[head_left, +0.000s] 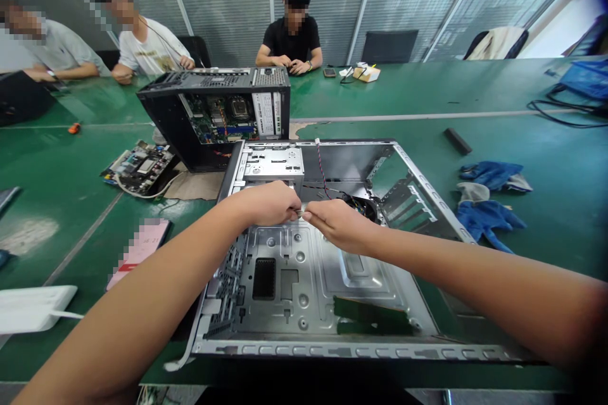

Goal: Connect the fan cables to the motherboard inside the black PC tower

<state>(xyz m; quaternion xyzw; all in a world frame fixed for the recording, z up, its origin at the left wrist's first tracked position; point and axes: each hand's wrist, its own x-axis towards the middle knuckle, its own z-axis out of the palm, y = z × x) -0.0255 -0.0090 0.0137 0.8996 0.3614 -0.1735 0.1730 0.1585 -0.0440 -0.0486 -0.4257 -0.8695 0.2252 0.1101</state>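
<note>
My left hand (pixel 275 202) is closed, its fingertips meeting those of my right hand (pixel 337 221) above the middle of an open computer case (pixel 318 266). The right fingers are pressed together in a pinch. Between the fingertips is something small and thin that I cannot make out. The case lies flat, with its bare metal inside facing up. Just behind my hands are the metal drive cage (pixel 273 161), a twisted red and dark cable (pixel 321 168) with a white plug, and a bundle of dark wires (pixel 363 205) partly hidden by my right hand.
A second computer case (pixel 164 117) stands upright behind, near a loose motherboard (pixel 147 168). Blue gloves (pixel 491 212) and a black bar (pixel 457 141) lie right. A pink phone (pixel 140 250) and a white device (pixel 38 308) are left. Several people sit across the green table (pixel 403 95).
</note>
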